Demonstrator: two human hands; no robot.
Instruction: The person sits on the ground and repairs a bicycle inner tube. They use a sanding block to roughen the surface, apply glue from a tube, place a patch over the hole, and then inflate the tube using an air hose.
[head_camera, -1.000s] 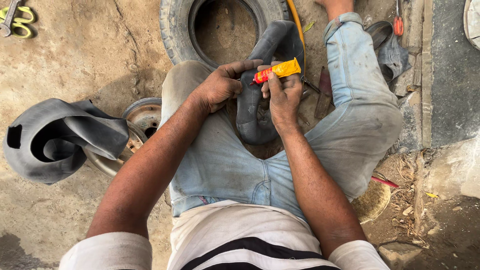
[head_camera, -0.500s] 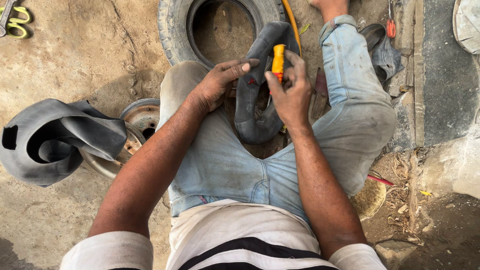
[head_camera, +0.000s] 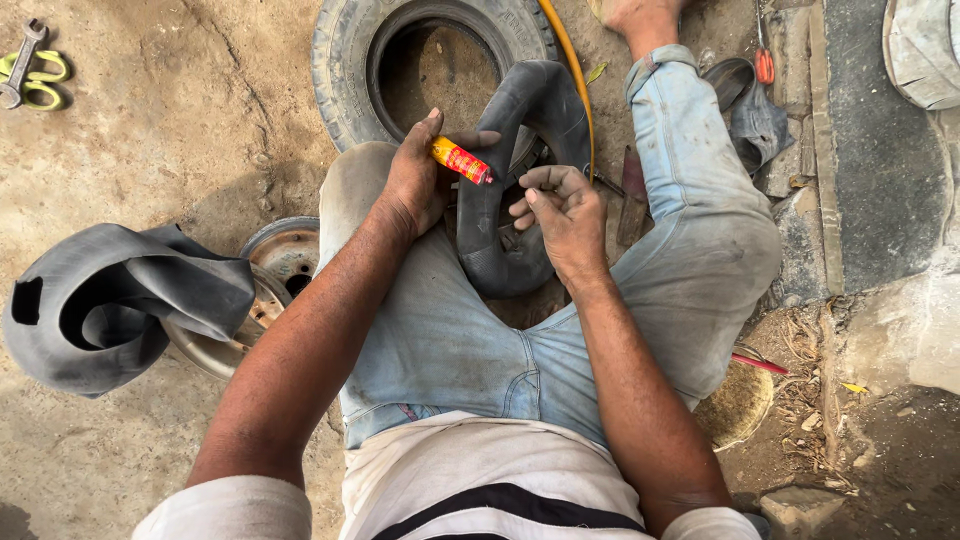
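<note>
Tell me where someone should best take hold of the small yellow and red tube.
Probably by the red end of the tube, coming from the right: the left hand covers its yellow end, while the red end sticks out free over the black inner tube.

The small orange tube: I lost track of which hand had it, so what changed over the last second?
The tube passed from the right hand to the left hand, which now holds it. The freed right hand rests on the black inner tube. Tyre and wheel rim stayed put.
</note>
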